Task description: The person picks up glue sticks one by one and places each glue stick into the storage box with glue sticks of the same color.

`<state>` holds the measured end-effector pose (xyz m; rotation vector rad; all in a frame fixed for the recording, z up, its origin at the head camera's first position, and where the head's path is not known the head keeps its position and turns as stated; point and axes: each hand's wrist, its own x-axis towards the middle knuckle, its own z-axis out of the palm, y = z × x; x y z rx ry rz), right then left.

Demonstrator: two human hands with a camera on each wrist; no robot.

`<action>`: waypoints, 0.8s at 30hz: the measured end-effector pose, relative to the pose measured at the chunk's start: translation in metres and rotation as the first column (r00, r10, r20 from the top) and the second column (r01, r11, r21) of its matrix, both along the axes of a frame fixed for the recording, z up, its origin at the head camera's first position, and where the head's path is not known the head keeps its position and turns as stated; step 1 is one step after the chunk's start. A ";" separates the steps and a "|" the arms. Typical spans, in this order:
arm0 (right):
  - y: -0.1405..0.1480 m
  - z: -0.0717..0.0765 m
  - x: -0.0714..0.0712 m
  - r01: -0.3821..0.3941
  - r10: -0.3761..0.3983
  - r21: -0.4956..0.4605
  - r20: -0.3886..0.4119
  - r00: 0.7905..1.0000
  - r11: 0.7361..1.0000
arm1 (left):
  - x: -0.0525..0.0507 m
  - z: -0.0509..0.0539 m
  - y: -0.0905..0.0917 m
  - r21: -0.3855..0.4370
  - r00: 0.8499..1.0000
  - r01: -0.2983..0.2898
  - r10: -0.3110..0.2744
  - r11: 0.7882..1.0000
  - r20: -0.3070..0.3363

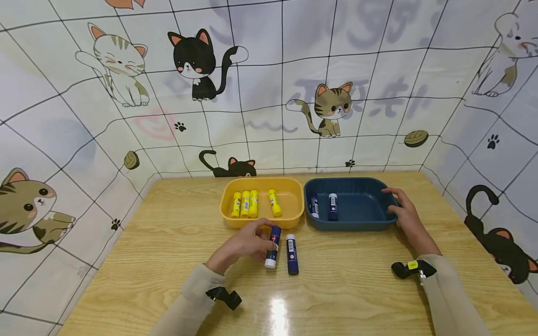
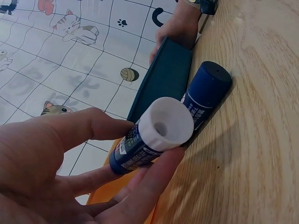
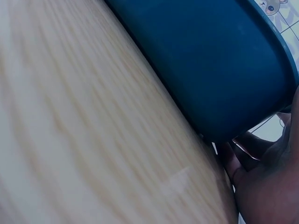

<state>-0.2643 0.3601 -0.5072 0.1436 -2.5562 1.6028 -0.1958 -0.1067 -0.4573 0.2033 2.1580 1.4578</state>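
Note:
Between thumb and fingers, my left hand (image 1: 251, 240) pinches a blue glue stick (image 1: 274, 240), its white end pointing down toward me. In the left wrist view that white end of the glue stick (image 2: 135, 144) faces the camera. A second blue glue stick (image 1: 292, 254) lies on the table just right of it. My right hand (image 1: 407, 215) grips the right end of the blue basket (image 1: 350, 226), with fingertips over its rim. Two blue glue sticks lie inside at its left, one of them a blue glue stick (image 1: 333, 207) with a white top end.
A yellow basket (image 1: 224, 205) stands against the left side of the blue one and holds several yellow glue sticks (image 1: 245, 204). Both stand on the wooden table (image 1: 180, 210) near the cat-patterned wall covering (image 1: 265, 102) behind.

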 end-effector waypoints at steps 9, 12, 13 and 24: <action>-0.001 0.004 0.003 -0.009 0.009 -0.013 0.012 1.000 1.000 | 0.000 0.000 0.002 0.046 1.000 -0.006 0.005 0.999 0.023; -0.001 0.004 0.003 -0.006 0.006 -0.014 0.021 1.000 1.000 | 0.001 -0.001 0.003 0.057 1.000 -0.009 0.007 0.998 0.031; -0.001 0.004 0.003 -0.002 0.002 -0.011 0.025 1.000 1.000 | 0.000 -0.001 0.004 0.062 0.999 -0.010 0.008 0.998 0.032; -0.001 0.001 0.001 0.008 -0.007 -0.010 0.021 1.000 1.000 | 0.001 0.000 0.006 0.077 0.998 -0.026 0.022 0.997 0.057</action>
